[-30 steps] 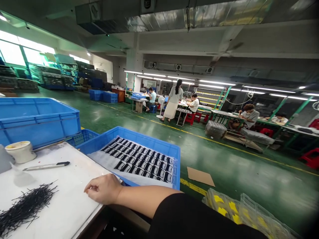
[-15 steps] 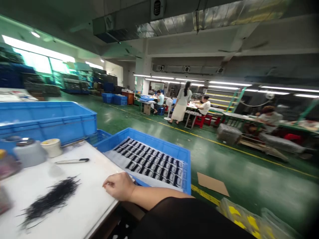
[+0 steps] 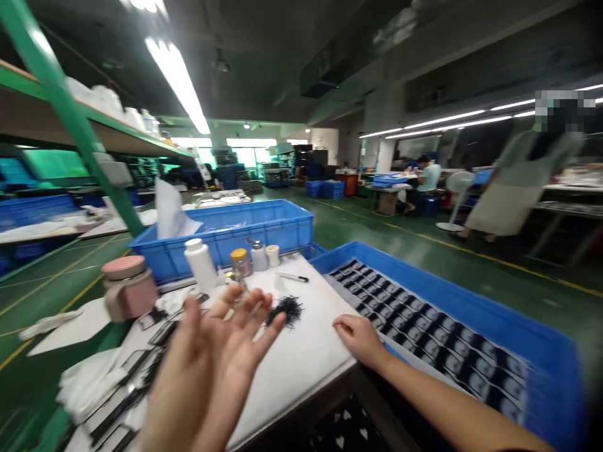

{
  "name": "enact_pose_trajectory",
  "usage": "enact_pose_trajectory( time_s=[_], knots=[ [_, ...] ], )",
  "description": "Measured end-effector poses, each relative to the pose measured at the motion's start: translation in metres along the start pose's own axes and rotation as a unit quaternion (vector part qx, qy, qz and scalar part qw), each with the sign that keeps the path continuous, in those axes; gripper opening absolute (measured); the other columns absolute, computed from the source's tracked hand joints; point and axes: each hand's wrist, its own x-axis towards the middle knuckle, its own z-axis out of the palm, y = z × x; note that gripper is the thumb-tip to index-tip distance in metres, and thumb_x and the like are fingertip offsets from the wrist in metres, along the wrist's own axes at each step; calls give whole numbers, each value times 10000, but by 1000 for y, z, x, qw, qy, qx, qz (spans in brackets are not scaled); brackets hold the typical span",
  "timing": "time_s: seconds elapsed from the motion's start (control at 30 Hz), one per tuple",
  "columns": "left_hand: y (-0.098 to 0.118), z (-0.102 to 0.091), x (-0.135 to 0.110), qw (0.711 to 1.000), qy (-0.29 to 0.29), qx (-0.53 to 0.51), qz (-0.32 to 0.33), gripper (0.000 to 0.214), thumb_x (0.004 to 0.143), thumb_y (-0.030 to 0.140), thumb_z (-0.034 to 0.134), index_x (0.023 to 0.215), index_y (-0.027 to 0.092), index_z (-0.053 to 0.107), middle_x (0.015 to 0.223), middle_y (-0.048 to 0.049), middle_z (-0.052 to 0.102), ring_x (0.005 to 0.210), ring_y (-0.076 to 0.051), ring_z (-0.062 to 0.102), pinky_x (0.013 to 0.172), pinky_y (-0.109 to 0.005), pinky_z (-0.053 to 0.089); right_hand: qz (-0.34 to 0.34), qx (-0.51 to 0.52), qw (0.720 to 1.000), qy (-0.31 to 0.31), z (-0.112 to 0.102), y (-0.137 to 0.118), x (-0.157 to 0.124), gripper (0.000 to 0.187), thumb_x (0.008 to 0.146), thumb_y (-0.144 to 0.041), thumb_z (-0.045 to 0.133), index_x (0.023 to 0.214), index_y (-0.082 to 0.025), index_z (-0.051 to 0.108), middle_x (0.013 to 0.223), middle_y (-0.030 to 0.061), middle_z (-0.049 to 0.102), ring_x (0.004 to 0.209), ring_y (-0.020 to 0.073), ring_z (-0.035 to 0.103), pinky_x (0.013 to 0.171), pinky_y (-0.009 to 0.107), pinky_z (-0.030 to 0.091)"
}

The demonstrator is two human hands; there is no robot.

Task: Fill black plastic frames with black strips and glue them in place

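The left hand (image 3: 214,361) is nearest, raised with the palm up and fingers spread; its grip is released. Below the white surface (image 3: 292,367), past its front edge, is dark cloth (image 3: 346,427) with white hearts. The right hand (image 3: 360,339) rests by the surface's right edge, fingers curled; whether its grip has anything in it, I cannot tell. To the left, black frames (image 3: 127,370) lie among white cloths (image 3: 89,383), partly behind the left hand. On the right, a blue crate (image 3: 551,339) stands just beyond the surface's edge, holding rows of black parts (image 3: 414,320).

The black strips (image 3: 288,311) lie in a loose pile just beyond the left fingertips, with white surface between them and the right hand. Behind them are a knife (image 3: 293,277), a tub (image 3: 272,255), a yellow-lidded jar (image 3: 240,262) and a white bottle (image 3: 198,260); any print there is too blurred to read. A pink mug (image 3: 129,289) stands at the left. A blue bin (image 3: 254,229) lines the far edge.

Green floor (image 3: 400,229) runs between the crate and a blurred standing person (image 3: 509,169) near a fan (image 3: 459,185).
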Motion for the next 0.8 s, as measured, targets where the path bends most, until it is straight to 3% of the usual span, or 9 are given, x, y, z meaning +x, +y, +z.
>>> enact_pose_trajectory(
  time_s=[0.23,0.8],
  knots=[
    [-20,-14,20,996,-28,-64,-61,259,949,381,439,1018,151,536,1053,-136,566,1057,-241,591,952,-490,489,-3,9,1000,-28,3,11,4,201,855,-257,500,848,-194,690,664,6,625,590,160,558,595,273,390],
    [-15,-29,27,999,-32,-26,-16,296,945,423,436,959,172,592,985,-92,606,1078,-234,571,1002,-504,447,-3,-12,999,-36,5,13,3,183,879,-265,511,858,-199,680,644,-5,600,556,149,526,574,264,379]
  ],
)
